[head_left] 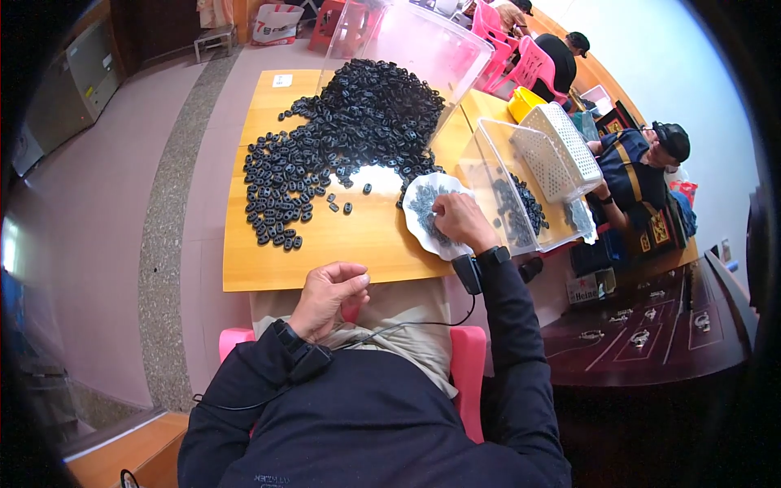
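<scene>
My right hand [462,218] reaches over a white scalloped plate [413,230] at the table's front right. The plate holds many tiny grey pieces [425,199], too small to name. Its fingers are bent together down among these pieces; what they pinch is hidden. My left hand [329,297] is raised over my lap, just off the table's front edge, thumb and fingers pressed together. Anything between them is too small to make out. Small black oval pieces with two holes [277,191] lie in a large heap beyond, with a few loose ones nearer the plate.
The large clear bin [468,50] is tipped behind the heap on the wooden table [268,272]. Right of the plate, a clear box [521,236] holds more black pieces, beside a white perforated basket [561,154]. Another person [643,167] sits at the right. A cable [407,324] runs between my wrists.
</scene>
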A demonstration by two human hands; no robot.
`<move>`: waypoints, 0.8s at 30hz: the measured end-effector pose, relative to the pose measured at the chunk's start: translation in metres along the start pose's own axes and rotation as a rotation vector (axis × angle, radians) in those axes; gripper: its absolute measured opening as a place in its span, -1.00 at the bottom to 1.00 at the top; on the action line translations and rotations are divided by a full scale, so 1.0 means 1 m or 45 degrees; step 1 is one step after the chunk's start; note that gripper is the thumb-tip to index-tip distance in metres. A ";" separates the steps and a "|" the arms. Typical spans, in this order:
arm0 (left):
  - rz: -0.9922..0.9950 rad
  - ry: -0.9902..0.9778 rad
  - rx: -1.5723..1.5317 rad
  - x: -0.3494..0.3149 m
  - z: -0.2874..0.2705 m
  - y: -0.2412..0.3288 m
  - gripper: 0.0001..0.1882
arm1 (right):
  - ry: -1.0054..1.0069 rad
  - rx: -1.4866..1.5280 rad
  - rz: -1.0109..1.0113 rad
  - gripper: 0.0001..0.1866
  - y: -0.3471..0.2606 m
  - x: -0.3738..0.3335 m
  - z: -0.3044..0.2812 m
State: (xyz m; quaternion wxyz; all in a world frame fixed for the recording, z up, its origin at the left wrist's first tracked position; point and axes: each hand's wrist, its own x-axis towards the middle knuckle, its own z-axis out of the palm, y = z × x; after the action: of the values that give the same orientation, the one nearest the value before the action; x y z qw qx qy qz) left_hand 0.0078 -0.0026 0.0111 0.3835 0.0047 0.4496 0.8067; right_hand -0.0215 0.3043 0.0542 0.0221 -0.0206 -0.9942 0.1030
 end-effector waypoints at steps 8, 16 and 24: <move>-0.029 0.010 -0.006 -0.001 -0.001 0.000 -0.83 | 0.091 0.048 -0.032 -0.82 -0.001 -0.009 0.000; -0.009 0.002 -0.009 0.001 0.000 -0.001 -0.83 | 0.287 0.163 -0.129 -0.86 0.015 -0.016 0.009; -0.008 -0.015 -0.010 0.000 -0.001 -0.001 -0.83 | 0.377 0.270 -0.116 -0.88 0.015 -0.027 0.011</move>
State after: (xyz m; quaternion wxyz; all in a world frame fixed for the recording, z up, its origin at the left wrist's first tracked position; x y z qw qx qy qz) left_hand 0.0077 -0.0026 0.0100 0.3887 0.0065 0.4442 0.8072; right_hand 0.0052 0.3160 0.0393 0.1749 0.0121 -0.9635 0.2021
